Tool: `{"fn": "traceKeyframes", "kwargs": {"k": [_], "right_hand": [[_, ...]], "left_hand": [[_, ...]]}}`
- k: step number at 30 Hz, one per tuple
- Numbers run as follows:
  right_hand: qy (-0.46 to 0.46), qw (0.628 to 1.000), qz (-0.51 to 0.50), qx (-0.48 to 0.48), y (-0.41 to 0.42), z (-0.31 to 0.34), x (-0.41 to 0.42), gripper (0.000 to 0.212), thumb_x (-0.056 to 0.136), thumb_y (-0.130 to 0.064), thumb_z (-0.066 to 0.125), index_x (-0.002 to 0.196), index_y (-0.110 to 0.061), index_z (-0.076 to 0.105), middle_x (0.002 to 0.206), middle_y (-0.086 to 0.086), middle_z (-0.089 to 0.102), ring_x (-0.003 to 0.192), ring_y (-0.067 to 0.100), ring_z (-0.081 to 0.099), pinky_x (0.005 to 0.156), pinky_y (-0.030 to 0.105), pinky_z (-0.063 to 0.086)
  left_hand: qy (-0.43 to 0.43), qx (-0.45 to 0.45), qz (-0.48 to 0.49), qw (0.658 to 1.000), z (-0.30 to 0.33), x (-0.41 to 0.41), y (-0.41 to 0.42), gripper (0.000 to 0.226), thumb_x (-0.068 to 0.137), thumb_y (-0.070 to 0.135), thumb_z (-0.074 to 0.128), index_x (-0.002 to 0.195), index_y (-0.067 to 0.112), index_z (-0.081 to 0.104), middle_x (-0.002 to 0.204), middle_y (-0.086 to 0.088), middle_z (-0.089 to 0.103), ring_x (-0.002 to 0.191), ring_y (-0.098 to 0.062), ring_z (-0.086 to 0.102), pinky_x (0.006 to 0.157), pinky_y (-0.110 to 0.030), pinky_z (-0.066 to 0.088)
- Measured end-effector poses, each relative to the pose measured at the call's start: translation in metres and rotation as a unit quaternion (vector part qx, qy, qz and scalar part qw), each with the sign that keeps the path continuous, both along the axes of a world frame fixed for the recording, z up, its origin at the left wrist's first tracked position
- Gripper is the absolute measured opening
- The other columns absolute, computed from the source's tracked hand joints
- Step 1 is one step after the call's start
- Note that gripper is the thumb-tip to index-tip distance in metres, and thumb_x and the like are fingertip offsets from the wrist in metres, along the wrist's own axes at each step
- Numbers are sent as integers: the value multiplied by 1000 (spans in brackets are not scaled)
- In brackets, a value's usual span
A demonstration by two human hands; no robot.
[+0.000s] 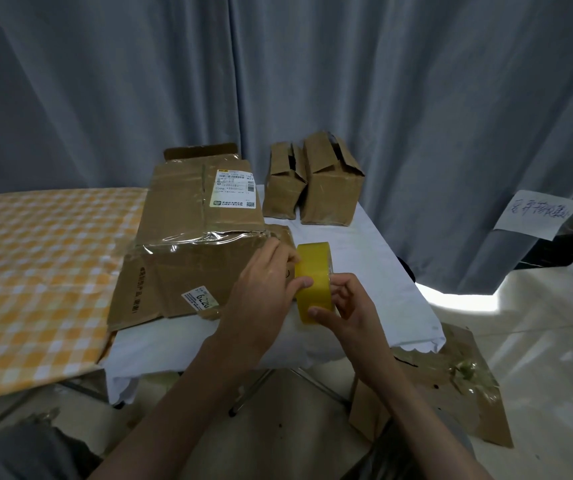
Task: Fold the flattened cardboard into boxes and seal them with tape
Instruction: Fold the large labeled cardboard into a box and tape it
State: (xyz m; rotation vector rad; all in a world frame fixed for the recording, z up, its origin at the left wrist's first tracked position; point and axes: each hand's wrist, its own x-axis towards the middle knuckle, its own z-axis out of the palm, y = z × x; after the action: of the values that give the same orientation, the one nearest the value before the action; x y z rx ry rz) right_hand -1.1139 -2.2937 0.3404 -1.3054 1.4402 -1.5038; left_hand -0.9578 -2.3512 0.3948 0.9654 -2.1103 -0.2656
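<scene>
A yellow roll of tape (314, 275) is held upright between both hands just right of a large brown cardboard box (195, 237). My left hand (264, 289) holds the roll's left side, thumb pressed on its outer face. My right hand (344, 306) grips the roll from the right, fingers curled round its rim and thumb under it. The box lies on a white-covered table (364, 258). It has shiny clear tape across its top front edge and a white shipping label on top. A loose flap of the box spreads out at the lower left.
Two smaller folded boxes (313, 181) stand at the table's far end against a grey curtain. A yellow checked table (35, 271) adjoins on the left. Flattened cardboard with crumpled tape (451, 382) lies on the floor at right. A paper sign (538, 214) hangs at far right.
</scene>
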Motion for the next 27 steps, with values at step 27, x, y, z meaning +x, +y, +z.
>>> {"fn": "traceKeyframes", "kwargs": {"k": [27], "right_hand": [[-4, 1000, -9, -1, -1, 3, -5, 39, 80, -12, 80, 110, -17, 56, 107, 11, 63, 99, 25, 65, 84, 39, 60]], "left_hand": [[-71, 62, -12, 995, 12, -10, 1, 28, 95, 28, 61, 116, 12, 49, 118, -3, 45, 103, -14, 53, 77, -25, 38]]}}
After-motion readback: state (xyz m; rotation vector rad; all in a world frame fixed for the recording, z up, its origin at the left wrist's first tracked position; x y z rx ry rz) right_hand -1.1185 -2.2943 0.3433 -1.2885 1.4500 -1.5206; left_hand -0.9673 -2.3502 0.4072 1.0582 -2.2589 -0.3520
